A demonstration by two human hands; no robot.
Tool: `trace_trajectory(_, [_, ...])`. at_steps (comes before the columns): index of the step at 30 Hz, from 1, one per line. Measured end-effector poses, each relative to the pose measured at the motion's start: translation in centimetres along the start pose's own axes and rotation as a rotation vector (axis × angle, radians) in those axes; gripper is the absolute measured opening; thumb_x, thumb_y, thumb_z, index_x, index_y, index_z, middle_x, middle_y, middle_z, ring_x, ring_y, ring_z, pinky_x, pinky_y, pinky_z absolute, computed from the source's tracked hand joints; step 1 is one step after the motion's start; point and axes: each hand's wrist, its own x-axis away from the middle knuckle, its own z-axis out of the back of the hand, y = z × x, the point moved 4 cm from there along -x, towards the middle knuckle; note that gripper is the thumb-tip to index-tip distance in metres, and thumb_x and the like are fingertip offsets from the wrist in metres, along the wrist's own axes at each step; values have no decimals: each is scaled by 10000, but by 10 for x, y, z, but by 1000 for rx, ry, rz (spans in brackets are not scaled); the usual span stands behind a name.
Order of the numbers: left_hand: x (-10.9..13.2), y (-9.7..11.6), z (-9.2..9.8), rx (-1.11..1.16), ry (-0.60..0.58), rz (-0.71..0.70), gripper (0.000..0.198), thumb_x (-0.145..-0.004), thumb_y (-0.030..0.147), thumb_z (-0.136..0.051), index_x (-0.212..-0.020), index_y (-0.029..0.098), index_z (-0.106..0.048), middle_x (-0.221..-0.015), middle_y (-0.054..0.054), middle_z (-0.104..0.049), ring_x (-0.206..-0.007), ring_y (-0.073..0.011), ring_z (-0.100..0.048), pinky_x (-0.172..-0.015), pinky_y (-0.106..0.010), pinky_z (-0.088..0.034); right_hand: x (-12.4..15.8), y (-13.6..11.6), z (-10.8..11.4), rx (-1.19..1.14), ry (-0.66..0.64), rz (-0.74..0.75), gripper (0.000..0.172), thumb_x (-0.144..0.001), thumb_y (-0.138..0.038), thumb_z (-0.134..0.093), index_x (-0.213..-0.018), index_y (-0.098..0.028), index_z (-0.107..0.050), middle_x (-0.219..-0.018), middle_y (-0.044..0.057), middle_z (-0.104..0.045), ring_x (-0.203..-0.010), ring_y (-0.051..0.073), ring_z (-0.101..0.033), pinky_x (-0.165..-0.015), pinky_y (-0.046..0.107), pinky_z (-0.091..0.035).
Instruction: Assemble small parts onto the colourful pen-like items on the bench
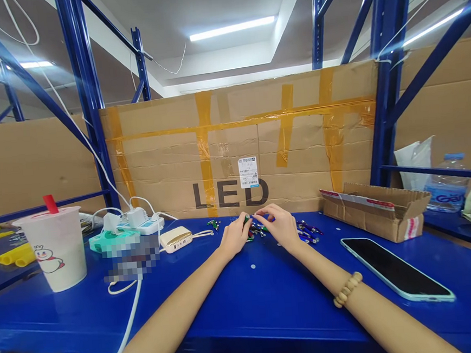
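Observation:
My left hand [235, 237] is closed, with a small dark green piece [246, 219] between thumb and fingers; its exact kind is too small to tell. Close beside it, my right hand [279, 225] has thumb and forefinger pinched together near that piece, and whatever it holds is too small to make out. Around and behind both hands lie small shiny pieces: a mixed heap [258, 230] between them, blue and purple ones [310, 231] to the right, and a few green ones [214, 225] to the left.
On the blue table [245, 306] stand a drink cup [60, 255], a power strip [143, 225] with chargers, a cream power bank [176, 239], a phone [397, 267] and an open cardboard box [372, 212]. White cables cross the left side. A cardboard panel [165, 165] closes the back.

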Motion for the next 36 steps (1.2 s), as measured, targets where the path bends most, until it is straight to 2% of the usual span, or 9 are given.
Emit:
trace_trajectory(4, [-2,-2,-2,11,-11,-17,205,-889,354,-257,-927,249,-429,-818,-10,-636,-845,-194,-597,-645,-248,-409,1,-5,-1,2,-43,45,264,-800,-423,-465,-799,-225,-639,-869,1,-623,-595,84,-543,-530,193,-371])
trace_trajectory(9, [-2,-4,-5,-11,-31,-72,204,-883,352,-273,-970,254,-430,-872,-21,-646,-847,-192,-602,-646,-249,-413,2,-7,-2,-12,-30,55,253,-806,-393,-462,-812,-214,-641,-869,10,-621,-573,82,-527,-531,192,-370])
trace_trajectory(14, [-3,-5,-6,-37,-27,-99,196,-886,344,-262,-950,252,-423,-876,-23,-648,-835,-202,-607,-617,-255,-409,0,-6,-4,-18,-99,79,248,-809,-376,-449,-832,-216,-636,-889,13,-614,-568,82,-524,-540,199,-376])
trace_trajectory(20, [-4,-6,-7,-71,-56,-57,160,-876,282,-283,-945,243,-422,-874,-19,-648,-853,-200,-603,-631,-251,-410,3,-7,-9,-69,-144,124,221,-797,-346,-459,-820,-216,-635,-868,2,-601,-526,64,-508,-542,201,-377])
trace_trajectory(26, [-3,-5,-7,-117,-93,-26,185,-860,251,-299,-993,239,-427,-902,-17,-640,-874,-197,-596,-657,-248,-410,3,-6,-18,-149,-217,102,212,-739,-345,-509,-880,-218,-604,-907,4,-590,-508,64,-510,-544,219,-399])
trace_trajectory(29, [-3,-5,-6,-81,-74,-23,210,-883,326,-252,-966,247,-429,-828,-1,-645,-844,-194,-600,-645,-250,-403,2,3,-20,-182,-187,31,218,-765,-361,-462,-878,-230,-595,-891,-3,-598,-533,77,-523,-535,226,-392])
trace_trajectory(32, [-4,-11,-3,-54,37,64,277,-888,406,-212,-931,240,-428,-763,-4,-631,-781,-195,-604,-606,-248,-388,0,22,-18,-136,-108,-128,225,-771,-353,-437,-902,-236,-578,-834,-13,-617,-569,101,-532,-529,233,-375])
trace_trajectory(36, [-5,-21,1,-1,153,181,308,-889,419,-185,-880,226,-425,-664,4,-593,-647,-174,-583,-541,-239,-354,-1,47,-6,0,-43,-288,185,-735,-279,-456,-855,-254,-594,-826,-37,-628,-641,116,-539,-549,236,-349])
